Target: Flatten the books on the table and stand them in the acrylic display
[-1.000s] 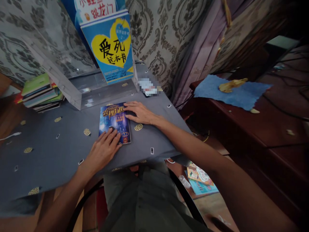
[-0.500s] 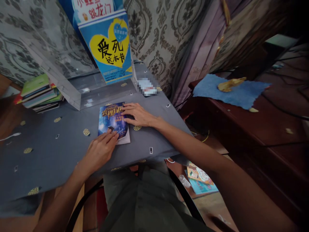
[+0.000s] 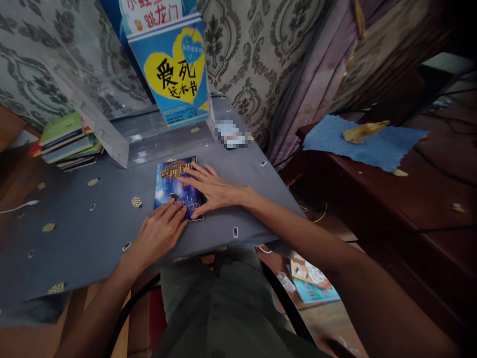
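A dark blue paperback book [image 3: 169, 186] with gold lettering lies flat, cover up, on the grey tablecloth [image 3: 112, 228]. Across its right side spreads my right hand [image 3: 216, 191], fingers apart and resting on the cover. My left hand [image 3: 162, 226] lies over the lower left part of the book, its fingers stretched out along the cover. Behind the book, a clear acrylic stand [image 3: 171, 144] holds a blue book with a yellow heart [image 3: 175, 74] upright. Another blue book stands behind that one.
A stack of books [image 3: 69, 139] sits left of the stand. Right of it lies a blurred-out phone-like object [image 3: 231, 134]. A blue cloth [image 3: 324, 141] bearing a yellowish object lies on the dark red furniture [image 3: 372, 199] at right. Picture books [image 3: 313, 281] lie lower down.
My right hand has spread its fingers and moved down over the cover. The cover's lower corner, raised before, now lies flat over the white page. The view has shifted slightly.
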Demonstrator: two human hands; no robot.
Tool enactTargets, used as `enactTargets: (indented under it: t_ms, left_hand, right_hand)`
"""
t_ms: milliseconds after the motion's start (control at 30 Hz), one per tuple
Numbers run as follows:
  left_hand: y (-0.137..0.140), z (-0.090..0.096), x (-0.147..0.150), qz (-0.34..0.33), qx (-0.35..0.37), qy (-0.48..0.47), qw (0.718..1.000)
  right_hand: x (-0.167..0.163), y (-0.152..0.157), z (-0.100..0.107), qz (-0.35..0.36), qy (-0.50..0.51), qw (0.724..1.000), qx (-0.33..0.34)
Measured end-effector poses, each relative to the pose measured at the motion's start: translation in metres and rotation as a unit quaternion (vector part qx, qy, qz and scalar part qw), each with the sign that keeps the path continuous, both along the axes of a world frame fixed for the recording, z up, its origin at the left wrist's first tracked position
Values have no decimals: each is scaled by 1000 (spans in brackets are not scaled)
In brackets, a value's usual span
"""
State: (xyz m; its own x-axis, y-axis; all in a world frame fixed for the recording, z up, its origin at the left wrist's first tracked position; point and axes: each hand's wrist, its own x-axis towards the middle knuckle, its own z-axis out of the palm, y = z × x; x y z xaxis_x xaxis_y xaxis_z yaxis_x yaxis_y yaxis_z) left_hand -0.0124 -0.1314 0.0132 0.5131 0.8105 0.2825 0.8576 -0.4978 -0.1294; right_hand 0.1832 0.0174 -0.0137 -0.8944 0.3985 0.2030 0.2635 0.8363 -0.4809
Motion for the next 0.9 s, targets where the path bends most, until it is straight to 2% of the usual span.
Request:
enactTargets:
  t_ms: [133,300,600,767,900]
  left_hand:
    - [-1,-1,0,8,-14,-14,1000]
    - [-1,-3,0,18,-15,-19,1000]
    - [5,6,5,54,-38,-5,998]
    - [19,5,3,48,-71,-27,996]
    - [41,-1,0,33,-96,-48,994]
  right_hand:
    - [-2,-15,3,23,-34,999,-23]
    - [-4,-18,4,21,-73,996,-37]
    - [-3,-15,3,27,-59,997,-45]
    - [-5,-14,2,27,-59,996,-55]
    - [-7,-15,1,19,-47,997,-62]
